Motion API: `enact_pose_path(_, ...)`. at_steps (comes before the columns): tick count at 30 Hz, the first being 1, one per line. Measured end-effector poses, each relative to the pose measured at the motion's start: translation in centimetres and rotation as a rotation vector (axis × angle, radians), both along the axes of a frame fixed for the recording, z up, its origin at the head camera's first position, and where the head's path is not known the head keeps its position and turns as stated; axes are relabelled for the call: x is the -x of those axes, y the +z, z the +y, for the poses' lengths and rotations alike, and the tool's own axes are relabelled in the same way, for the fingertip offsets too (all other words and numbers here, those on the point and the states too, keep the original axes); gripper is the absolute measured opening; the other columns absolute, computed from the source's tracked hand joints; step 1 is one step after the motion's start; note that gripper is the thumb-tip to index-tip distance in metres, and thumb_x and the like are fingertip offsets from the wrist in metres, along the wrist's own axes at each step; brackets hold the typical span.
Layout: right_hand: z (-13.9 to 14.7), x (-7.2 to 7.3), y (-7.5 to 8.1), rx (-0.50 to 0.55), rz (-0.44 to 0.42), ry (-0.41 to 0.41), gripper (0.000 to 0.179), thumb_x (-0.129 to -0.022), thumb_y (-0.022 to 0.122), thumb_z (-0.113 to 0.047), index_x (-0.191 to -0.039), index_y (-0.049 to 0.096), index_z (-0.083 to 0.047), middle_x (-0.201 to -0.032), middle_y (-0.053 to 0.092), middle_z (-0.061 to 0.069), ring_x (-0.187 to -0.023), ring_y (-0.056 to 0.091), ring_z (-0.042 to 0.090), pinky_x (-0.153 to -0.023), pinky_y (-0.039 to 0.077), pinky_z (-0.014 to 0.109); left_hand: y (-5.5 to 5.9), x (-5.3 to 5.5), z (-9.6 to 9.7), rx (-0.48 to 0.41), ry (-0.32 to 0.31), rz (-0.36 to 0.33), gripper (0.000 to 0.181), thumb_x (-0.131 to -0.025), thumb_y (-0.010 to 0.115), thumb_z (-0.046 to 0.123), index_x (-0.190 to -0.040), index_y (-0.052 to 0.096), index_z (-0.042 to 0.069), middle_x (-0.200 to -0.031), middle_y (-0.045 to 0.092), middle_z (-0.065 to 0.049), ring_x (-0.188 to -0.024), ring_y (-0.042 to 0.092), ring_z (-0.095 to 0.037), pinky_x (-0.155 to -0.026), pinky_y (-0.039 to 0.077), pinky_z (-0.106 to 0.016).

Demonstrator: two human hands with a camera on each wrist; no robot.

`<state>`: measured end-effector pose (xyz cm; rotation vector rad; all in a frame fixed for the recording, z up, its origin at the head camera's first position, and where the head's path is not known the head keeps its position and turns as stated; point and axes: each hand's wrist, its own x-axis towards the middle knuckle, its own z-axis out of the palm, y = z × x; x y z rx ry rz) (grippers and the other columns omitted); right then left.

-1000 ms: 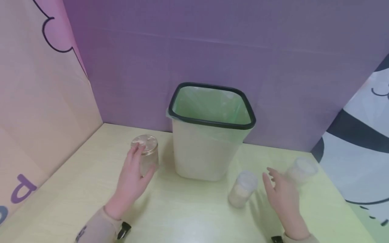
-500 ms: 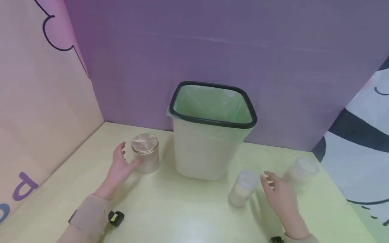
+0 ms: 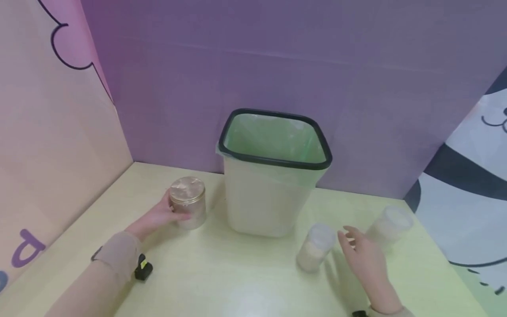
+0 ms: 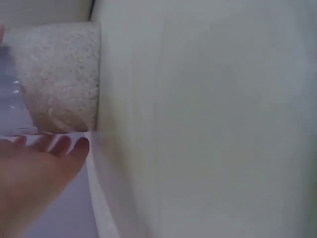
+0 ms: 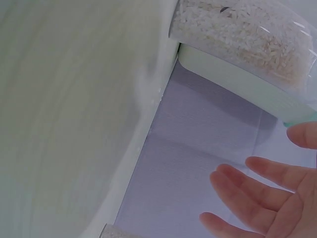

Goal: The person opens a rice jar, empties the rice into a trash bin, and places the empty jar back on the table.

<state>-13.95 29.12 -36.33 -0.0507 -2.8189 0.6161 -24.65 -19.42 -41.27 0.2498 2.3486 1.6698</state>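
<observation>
My left hand (image 3: 154, 217) is at the left side of a clear jar (image 3: 199, 211) with a metal lid, thumb across its front and fingers round behind. In the left wrist view the jar (image 4: 64, 74) holds pale grainy stuff up to part of its height, and fingers (image 4: 52, 158) lie along its side. The jar stands upright on the table. My right hand (image 3: 366, 262) hovers with loosely bent, parted fingers and holds nothing. Left of it stands a smaller clear jar (image 3: 314, 247), which the right wrist view shows filled with white rice (image 5: 242, 39).
A white bin (image 3: 263, 202) with a black rim and green liner stands at the back middle of the table (image 3: 222, 281). Another clear jar (image 3: 390, 224) stands at the right, partly behind my right hand. A purple wall (image 3: 277, 57) closes off the back.
My left hand has come off the metal lid, swung left and lower, then closed in round the jar's side. My right hand has barely moved.
</observation>
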Motion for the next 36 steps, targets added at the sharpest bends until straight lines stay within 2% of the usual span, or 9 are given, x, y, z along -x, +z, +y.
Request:
enact_pose_path(3,0.0,0.0,0.1,-0.002,-0.009,-0.005,0.048,-0.1,0.041,-0.034,-0.128,0.05,0.003,-0.112,0.063,0.028,-0.092,0.065,0.039,-0.078,0.051,0.054,-0.2,0.4,0.0,0.011,-0.044,0.033,0.111,-0.078,0.076,0.021,-0.151,-0.007,0.007,-0.154,0.011,-0.026,-0.14,0.011,-0.048,-0.109,0.013,-0.067)
enact_pose_path(5,0.0,0.0,0.1,-0.004,-0.016,-0.006,0.048,-0.1,0.041,-0.034,-0.128,0.05,0.004,-0.113,0.062,0.028,-0.092,0.065,0.039,-0.078,0.051,0.055,-0.4,0.6,0.0,0.018,-0.049,0.053,0.107,-0.077,0.076,0.022,-0.151,0.001,0.005,-0.153,0.018,-0.026,-0.139,0.016,-0.047,-0.11,0.015,-0.065)
enact_pose_path(10,0.0,0.0,0.1,0.0,-0.019,-0.005,0.049,-0.1,0.041,-0.035,-0.129,0.05,0.004,-0.114,0.062,0.028,-0.093,0.064,0.039,-0.078,0.051,0.055,-0.5,0.7,-0.1,0.05,-0.008,0.079,0.102,-0.073,0.08,0.022,-0.149,0.015,0.002,-0.148,0.03,-0.025,-0.137,0.026,-0.045,-0.11,0.019,-0.064)
enact_pose_path(14,0.0,0.0,0.0,0.008,-0.011,-0.001,0.049,-0.1,0.042,-0.035,-0.128,0.05,0.004,-0.113,0.062,0.029,-0.093,0.065,0.039,-0.077,0.052,0.054,-0.7,0.8,0.2,0.069,0.016,0.12,0.098,-0.072,0.08,0.021,-0.147,0.02,0.001,-0.145,0.036,-0.025,-0.134,0.032,-0.045,-0.11,0.023,-0.061)
enact_pose_path(19,0.2,-0.1,0.0,0.009,-0.02,-0.007,0.049,-0.1,0.041,-0.035,-0.129,0.049,0.004,-0.113,0.062,0.029,-0.093,0.064,0.04,-0.077,0.051,0.054,-0.9,1.0,0.4,0.066,-0.005,0.139,0.1,-0.073,0.08,0.021,-0.147,0.018,-0.002,-0.144,0.035,-0.028,-0.133,0.032,-0.046,-0.11,0.024,-0.06)
enact_pose_path(27,0.2,-0.1,0.0,0.012,-0.008,-0.001,0.048,-0.1,0.042,-0.034,-0.128,0.051,0.004,-0.111,0.063,0.028,-0.091,0.065,0.039,-0.076,0.052,0.052,-2.1,0.7,0.1,0.066,-0.086,0.103,0.101,-0.073,0.08,0.016,-0.146,0.014,-0.003,-0.145,0.031,-0.029,-0.133,0.031,-0.047,-0.111,0.023,-0.06)
enact_pose_path(36,0.4,-0.2,0.3,0.024,-0.019,-0.012,0.047,-0.1,0.042,-0.033,-0.127,0.052,0.005,-0.111,0.063,0.028,-0.092,0.064,0.039,-0.077,0.052,0.053,-1.8,0.8,0.5,0.094,-0.017,0.14,0.097,-0.068,0.083,0.019,-0.143,0.025,-0.002,-0.14,0.04,-0.027,-0.127,0.04,-0.045,-0.107,0.031,-0.06)
